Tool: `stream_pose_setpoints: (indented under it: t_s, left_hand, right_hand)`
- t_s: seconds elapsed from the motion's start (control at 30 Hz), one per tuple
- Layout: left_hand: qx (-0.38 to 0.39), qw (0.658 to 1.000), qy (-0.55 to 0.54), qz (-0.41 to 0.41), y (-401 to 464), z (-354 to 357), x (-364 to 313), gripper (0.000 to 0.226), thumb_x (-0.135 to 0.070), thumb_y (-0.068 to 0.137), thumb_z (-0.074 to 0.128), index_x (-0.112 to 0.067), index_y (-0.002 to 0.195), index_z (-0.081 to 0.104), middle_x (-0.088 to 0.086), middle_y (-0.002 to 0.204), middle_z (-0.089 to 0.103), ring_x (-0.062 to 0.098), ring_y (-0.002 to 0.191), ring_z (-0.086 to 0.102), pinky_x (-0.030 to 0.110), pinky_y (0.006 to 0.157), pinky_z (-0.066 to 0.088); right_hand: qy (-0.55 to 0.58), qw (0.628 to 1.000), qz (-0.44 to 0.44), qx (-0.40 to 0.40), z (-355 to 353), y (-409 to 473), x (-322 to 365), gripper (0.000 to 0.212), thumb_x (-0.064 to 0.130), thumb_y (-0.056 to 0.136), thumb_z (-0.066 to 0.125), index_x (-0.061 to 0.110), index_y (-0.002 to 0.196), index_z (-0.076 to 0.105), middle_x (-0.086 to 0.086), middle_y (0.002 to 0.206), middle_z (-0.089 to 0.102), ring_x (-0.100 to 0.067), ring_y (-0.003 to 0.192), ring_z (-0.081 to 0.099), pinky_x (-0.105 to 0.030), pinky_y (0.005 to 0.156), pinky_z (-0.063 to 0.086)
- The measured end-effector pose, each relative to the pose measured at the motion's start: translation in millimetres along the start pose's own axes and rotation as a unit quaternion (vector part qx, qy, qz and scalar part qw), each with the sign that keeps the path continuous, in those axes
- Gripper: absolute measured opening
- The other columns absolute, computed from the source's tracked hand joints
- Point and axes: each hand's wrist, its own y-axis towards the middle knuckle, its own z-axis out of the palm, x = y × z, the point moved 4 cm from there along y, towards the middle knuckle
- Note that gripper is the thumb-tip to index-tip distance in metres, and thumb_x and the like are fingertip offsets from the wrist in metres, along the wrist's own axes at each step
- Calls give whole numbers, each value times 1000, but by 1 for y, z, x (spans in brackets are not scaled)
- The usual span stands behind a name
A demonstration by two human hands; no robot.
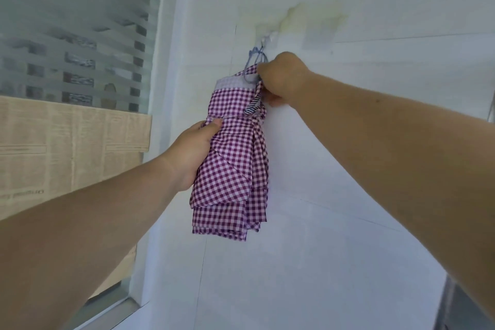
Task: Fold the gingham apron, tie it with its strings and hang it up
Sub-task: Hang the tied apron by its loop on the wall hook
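The purple-and-white gingham apron [232, 166] is folded into a long bundle and hangs against the white wall. A gingham string is wrapped around its upper part. A thin blue loop [254, 57] runs from the bundle's top up to a small white wall hook [267, 38]. My left hand [192, 151] grips the bundle's left side at its middle, thumb across the front. My right hand [281, 79] grips the bundle's top right corner just below the hook. A striped tag [253, 107] shows beside that hand.
A frosted striped window [77, 35] fills the left, with newspaper [67, 142] taped over its lower pane. A yellowish stain [302, 16] marks the wall above the hook. The wall around the apron is bare white panel.
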Motion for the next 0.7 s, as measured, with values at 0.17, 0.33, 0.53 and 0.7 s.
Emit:
stream_pose_setpoints:
  t_s: [0.17, 0.33, 0.53, 0.7]
  left_hand:
    - [20, 1000, 0, -6, 4, 0, 0, 43, -53, 104, 57, -26, 137, 62, -2, 115, 80, 19, 102, 78, 38, 95, 57]
    - [21, 1000, 3, 0, 6, -5, -2, 42, -53, 103, 59, -25, 134, 63, -2, 114, 80, 19, 102, 78, 38, 95, 57]
    - [20, 1000, 6, 17, 15, -2, -7, 43, -53, 103, 59, -25, 135, 63, -2, 114, 80, 19, 102, 78, 38, 95, 58]
    - [21, 1000, 7, 4, 16, 2, 1, 43, -53, 102, 60, -25, 135, 63, -2, 113, 80, 20, 102, 78, 40, 97, 58]
  right_hand:
    - [-70, 997, -1, 15, -2, 12, 31, 56, 10, 102, 56, -3, 152, 35, -14, 138, 59, -31, 125, 59, -36, 91, 48]
    - [-113, 993, 27, 14, -3, 23, 28, 41, 7, 99, 60, -2, 138, 54, -15, 137, 61, -32, 123, 59, -38, 97, 47]
    - [-171, 985, -8, 33, -4, 35, 26, 41, 6, 94, 68, -2, 133, 59, -8, 103, 67, -29, 108, 60, -37, 97, 49]
    - [-128, 991, -40, 13, -1, 37, 20, 58, 5, 96, 65, 0, 149, 44, -15, 139, 60, -34, 123, 60, -40, 100, 50]
